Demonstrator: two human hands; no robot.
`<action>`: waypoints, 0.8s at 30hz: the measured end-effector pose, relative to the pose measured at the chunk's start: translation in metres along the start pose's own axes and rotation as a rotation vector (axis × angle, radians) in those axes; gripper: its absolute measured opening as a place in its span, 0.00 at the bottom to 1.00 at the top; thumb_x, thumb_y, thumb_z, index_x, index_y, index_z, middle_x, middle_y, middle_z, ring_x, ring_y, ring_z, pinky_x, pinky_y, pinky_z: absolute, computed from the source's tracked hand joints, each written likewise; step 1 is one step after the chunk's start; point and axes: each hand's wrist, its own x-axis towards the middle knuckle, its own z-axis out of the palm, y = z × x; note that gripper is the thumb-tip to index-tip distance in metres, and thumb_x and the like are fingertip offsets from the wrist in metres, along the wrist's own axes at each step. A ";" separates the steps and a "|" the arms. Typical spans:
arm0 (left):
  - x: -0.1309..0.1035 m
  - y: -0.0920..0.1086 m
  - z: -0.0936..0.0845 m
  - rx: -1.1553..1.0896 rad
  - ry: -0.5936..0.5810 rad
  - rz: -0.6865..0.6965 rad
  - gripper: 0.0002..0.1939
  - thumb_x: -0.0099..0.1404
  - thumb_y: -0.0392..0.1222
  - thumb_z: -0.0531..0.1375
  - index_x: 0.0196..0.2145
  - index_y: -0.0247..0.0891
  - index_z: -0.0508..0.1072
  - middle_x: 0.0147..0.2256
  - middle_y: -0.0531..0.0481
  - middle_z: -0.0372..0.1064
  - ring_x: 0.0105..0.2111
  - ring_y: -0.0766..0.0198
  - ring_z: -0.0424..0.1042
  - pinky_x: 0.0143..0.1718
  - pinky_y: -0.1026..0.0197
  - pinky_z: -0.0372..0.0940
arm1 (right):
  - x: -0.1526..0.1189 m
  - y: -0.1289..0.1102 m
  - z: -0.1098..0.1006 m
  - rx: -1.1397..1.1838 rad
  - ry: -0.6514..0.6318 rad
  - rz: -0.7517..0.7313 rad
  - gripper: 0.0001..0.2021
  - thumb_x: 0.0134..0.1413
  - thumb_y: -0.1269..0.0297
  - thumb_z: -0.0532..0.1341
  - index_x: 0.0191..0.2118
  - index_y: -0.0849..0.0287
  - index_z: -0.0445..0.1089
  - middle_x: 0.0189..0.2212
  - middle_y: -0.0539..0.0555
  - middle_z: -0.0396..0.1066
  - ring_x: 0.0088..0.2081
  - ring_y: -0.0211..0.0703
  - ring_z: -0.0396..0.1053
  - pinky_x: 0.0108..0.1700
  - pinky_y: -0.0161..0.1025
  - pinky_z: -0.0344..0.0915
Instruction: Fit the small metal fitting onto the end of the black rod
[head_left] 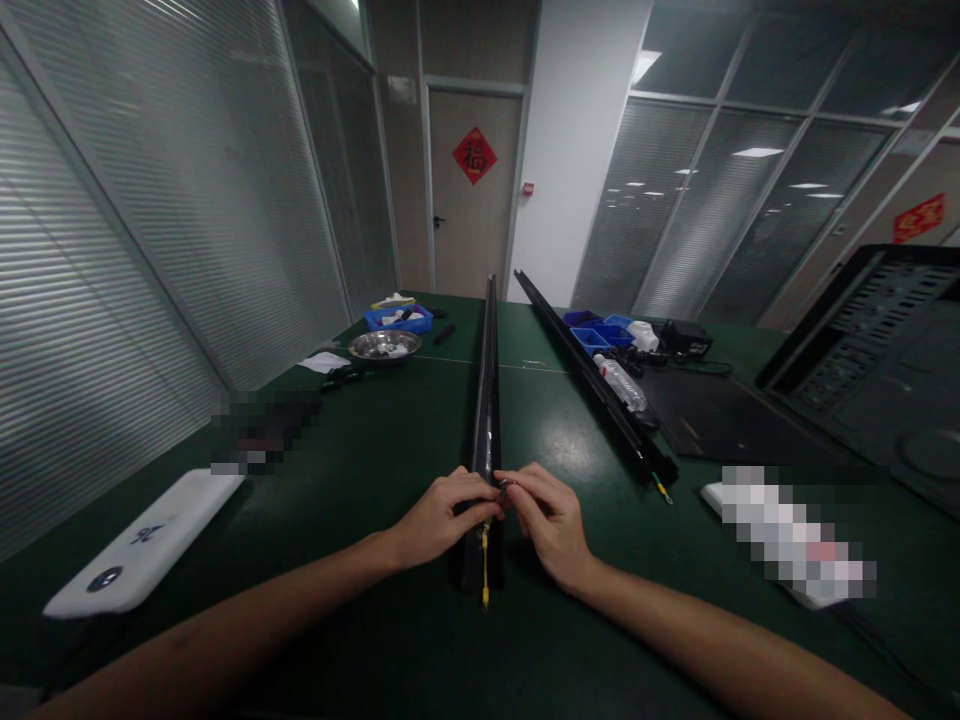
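Note:
A long black rail (487,400) runs lengthwise down the middle of the green table, pointing away from me. My left hand (448,512) is closed over the rail's near part, thumb and fingers pinched. Beside it, on the right, my right hand (553,518) pinches too, its fingertips meeting those of the left. Between the fingertips shows a small shiny metal piece (504,487), too small to name; which hand bears it I cannot tell. A yellow wire (485,570) with an end terminal hangs from the rail just below my left hand.
Another black rail (600,385) lies to the right, a yellow-green wire (661,488) at its near end. Near it are a plastic bottle (624,385) and blue bins (589,340). At left are a metal bowl (385,346), a blue basket (420,322) and a white device (150,540).

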 end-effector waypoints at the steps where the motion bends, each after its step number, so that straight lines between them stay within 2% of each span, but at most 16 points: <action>1: 0.000 0.001 0.000 0.001 0.000 -0.003 0.10 0.76 0.41 0.58 0.39 0.39 0.79 0.40 0.51 0.78 0.41 0.60 0.70 0.46 0.59 0.60 | 0.000 0.000 0.000 0.008 -0.004 0.001 0.11 0.69 0.62 0.61 0.51 0.52 0.80 0.34 0.53 0.71 0.24 0.36 0.65 0.24 0.35 0.64; 6: 0.001 0.002 0.001 -0.002 0.008 0.008 0.12 0.76 0.43 0.58 0.38 0.38 0.79 0.39 0.49 0.78 0.41 0.60 0.71 0.47 0.58 0.60 | -0.001 -0.001 0.000 0.040 -0.036 -0.017 0.12 0.70 0.63 0.59 0.51 0.52 0.79 0.37 0.53 0.70 0.23 0.33 0.63 0.23 0.33 0.62; 15: 0.001 -0.002 0.001 -0.018 0.005 -0.001 0.11 0.76 0.40 0.57 0.38 0.38 0.79 0.38 0.51 0.79 0.41 0.61 0.71 0.49 0.59 0.59 | -0.003 0.004 0.001 0.045 -0.009 -0.003 0.10 0.68 0.63 0.62 0.50 0.52 0.78 0.37 0.53 0.70 0.28 0.37 0.67 0.25 0.34 0.64; 24: 0.001 -0.001 0.001 -0.043 0.038 0.027 0.08 0.74 0.41 0.61 0.40 0.38 0.79 0.41 0.49 0.79 0.40 0.61 0.72 0.49 0.58 0.59 | -0.002 -0.001 0.001 0.090 -0.040 -0.006 0.11 0.70 0.64 0.59 0.50 0.52 0.78 0.38 0.53 0.69 0.22 0.32 0.63 0.22 0.33 0.60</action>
